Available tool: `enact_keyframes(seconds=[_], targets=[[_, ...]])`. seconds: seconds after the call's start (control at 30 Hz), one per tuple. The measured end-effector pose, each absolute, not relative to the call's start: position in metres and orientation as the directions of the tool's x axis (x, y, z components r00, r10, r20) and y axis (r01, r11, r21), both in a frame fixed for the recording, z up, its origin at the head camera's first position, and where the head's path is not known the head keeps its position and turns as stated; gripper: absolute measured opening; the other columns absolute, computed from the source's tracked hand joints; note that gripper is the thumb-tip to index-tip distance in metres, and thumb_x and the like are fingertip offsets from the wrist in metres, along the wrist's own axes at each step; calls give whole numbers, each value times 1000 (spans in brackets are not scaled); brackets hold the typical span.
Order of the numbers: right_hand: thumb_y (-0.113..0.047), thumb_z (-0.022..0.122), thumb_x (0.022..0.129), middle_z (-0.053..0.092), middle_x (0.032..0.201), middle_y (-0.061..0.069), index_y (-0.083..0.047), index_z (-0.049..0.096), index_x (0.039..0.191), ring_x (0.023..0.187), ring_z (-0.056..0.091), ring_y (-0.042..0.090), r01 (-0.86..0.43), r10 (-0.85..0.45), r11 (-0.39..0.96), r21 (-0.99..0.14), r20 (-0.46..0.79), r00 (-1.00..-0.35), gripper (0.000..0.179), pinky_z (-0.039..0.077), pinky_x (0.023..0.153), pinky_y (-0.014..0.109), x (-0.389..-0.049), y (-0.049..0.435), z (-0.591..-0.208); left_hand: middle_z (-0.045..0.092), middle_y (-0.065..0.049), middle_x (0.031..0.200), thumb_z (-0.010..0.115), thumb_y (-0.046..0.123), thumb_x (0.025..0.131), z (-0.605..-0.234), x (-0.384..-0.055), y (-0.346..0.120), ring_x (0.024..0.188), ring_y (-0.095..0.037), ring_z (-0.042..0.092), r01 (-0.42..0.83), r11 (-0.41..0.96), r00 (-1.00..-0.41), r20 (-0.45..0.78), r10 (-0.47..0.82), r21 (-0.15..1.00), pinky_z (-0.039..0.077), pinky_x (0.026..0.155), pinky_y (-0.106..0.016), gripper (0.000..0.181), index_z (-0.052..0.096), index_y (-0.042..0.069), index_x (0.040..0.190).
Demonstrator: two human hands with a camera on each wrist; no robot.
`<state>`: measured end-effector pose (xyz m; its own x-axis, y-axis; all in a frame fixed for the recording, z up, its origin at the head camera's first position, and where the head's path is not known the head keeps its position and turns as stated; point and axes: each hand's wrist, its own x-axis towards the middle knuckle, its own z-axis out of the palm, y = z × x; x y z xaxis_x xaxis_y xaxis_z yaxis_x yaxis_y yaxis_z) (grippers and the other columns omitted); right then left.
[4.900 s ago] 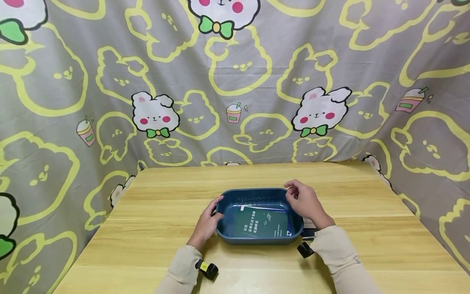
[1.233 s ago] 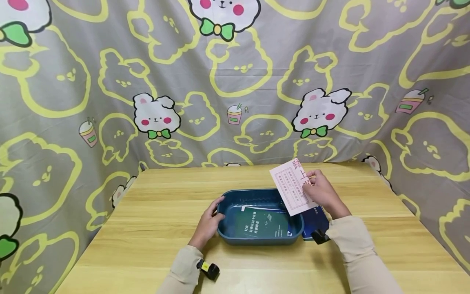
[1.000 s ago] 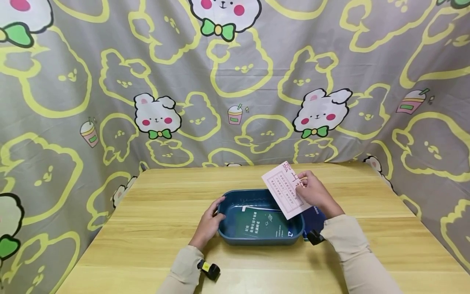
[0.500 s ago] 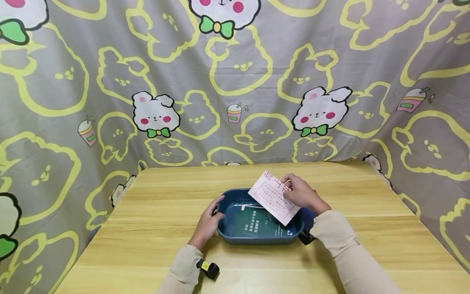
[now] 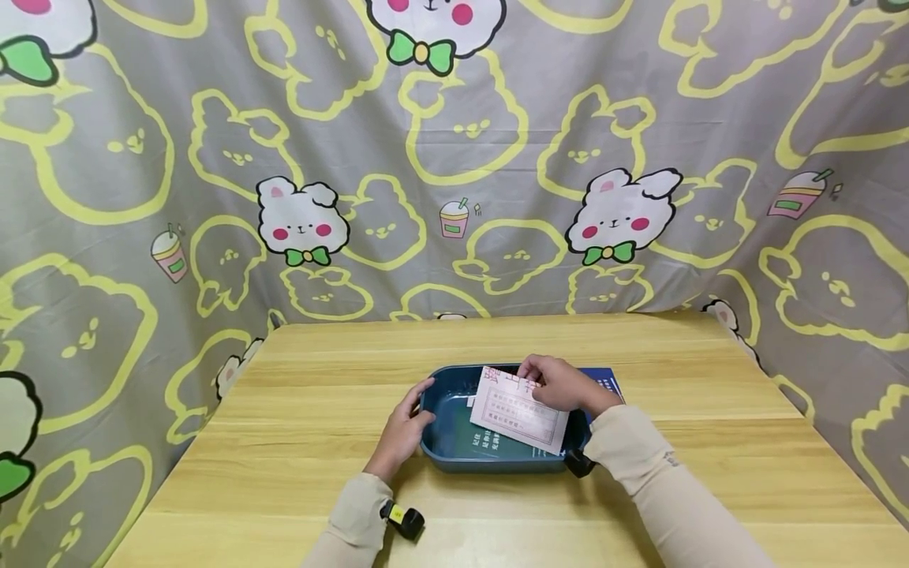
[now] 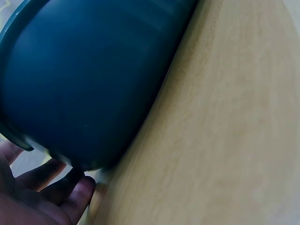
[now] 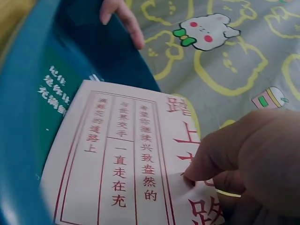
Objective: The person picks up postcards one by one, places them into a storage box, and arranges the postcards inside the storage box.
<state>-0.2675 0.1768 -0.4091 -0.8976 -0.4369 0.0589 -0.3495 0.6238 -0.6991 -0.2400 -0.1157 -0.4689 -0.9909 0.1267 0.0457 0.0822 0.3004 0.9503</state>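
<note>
In the head view my left hand (image 5: 399,434) holds the left end of a dark teal plastic bin (image 5: 497,466), thumb over the rim and fingers outside. The left wrist view shows its fingers (image 6: 79,199) against the outer wall. My right hand (image 5: 564,388) pinches a pale pink card (image 5: 518,416) by its edge; red Chinese characters and a framed text cover it. The card slants inside the bin, above a dark green card (image 5: 490,448) with white writing that it partly hides. In the right wrist view, thumb and fingers grip the pink card (image 7: 117,154) at its red title.
Right of the bin a blue printed card or booklet (image 5: 602,380) lies on the wooden table (image 5: 298,473), partly behind my right wrist. Black wrist cameras (image 5: 403,521) sit on both sleeves. A grey cartoon-patterned curtain (image 5: 383,158) hangs behind the table.
The right hand, first empty-looking at the bin's right end, later held up the pink card. It has since moved it left and down into the bin, turning it. The left hand stays put.
</note>
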Motion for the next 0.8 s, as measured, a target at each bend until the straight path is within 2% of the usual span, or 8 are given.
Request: enact_keyframes(seconds=[0.17, 0.33, 0.5, 0.6, 0.8], targets=[[15, 49, 77, 58, 89, 4, -3, 60, 101, 79, 52, 18, -400, -483, 630, -666, 68, -873, 31, 45, 70, 32, -267, 170, -411, 32, -15, 154, 49, 5, 93, -468, -241, -116, 139, -43, 28, 82, 297, -991, 45, 129, 951, 29, 106, -61, 53, 47, 22, 144], [16, 48, 80, 61, 93, 1, -5, 61, 102, 85, 56, 17, -390, -475, 653, -649, 51, -879, 33, 48, 77, 35, -267, 165, -412, 32, -15, 154, 49, 5, 93, -468, -241, -115, 139, -43, 29, 82, 289, -990, 46, 132, 954, 29, 106, -60, 53, 47, 22, 144], [12, 50, 84, 63, 106, 10, -3, 61, 109, 101, 59, 26, -389, -459, 656, -646, 68, -886, 31, 49, 88, 45, -265, 167, -412, 32, -16, 154, 49, 4, 93, -470, -241, -116, 139, -43, 29, 81, 290, -990, 44, 131, 954, 29, 106, -60, 53, 48, 21, 144], [8, 52, 88, 62, 110, 15, 1, 60, 112, 102, 59, 29, -381, -412, 637, -670, 122, -903, 26, 50, 87, 46, -261, 174, -410, 31, -17, 154, 49, 3, 93, -470, -240, -116, 138, -44, 28, 85, 292, -989, 46, 139, 953, 29, 105, -60, 53, 47, 19, 144], [0, 59, 91, 63, 99, 12, 2, 57, 112, 88, 60, 23, -315, -233, 587, -745, 217, -948, 21, 51, 76, 37, -254, 191, -408, 32, -17, 154, 50, 4, 93, -468, -239, -117, 139, -43, 27, 80, 291, -990, 43, 133, 953, 28, 106, -60, 53, 47, 19, 144]])
